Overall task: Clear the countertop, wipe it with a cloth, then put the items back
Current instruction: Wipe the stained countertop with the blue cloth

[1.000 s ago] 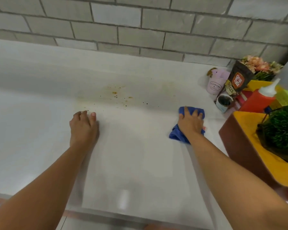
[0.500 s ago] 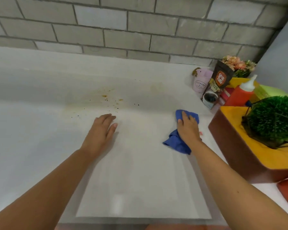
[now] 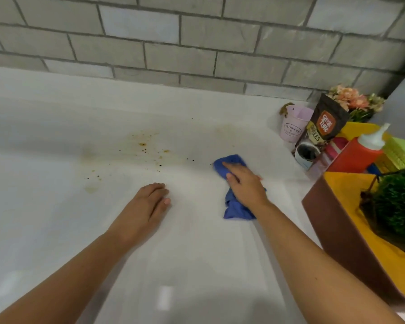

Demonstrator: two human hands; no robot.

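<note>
A crumpled blue cloth (image 3: 234,206) lies on the white countertop (image 3: 56,218), right of centre. My right hand (image 3: 246,187) presses flat on top of the blue cloth with straight fingers pointing left and away. My left hand (image 3: 147,206) rests palm down on the bare countertop a little to the left of the cloth. Brown stains and dark specks (image 3: 145,148) spread over the surface beyond my left hand, left of the cloth.
Items crowd the right end: a pink pot (image 3: 292,127), a dark snack pouch (image 3: 325,127), pink flowers (image 3: 353,101), a red squeeze bottle (image 3: 360,153), a brown-and-yellow box (image 3: 337,220) holding a green grass plant (image 3: 398,206). A grey brick wall (image 3: 197,43) backs the counter.
My right hand has slid the cloth left toward the specks. My left hand has moved right, closer to the cloth. The view shifted slightly.
</note>
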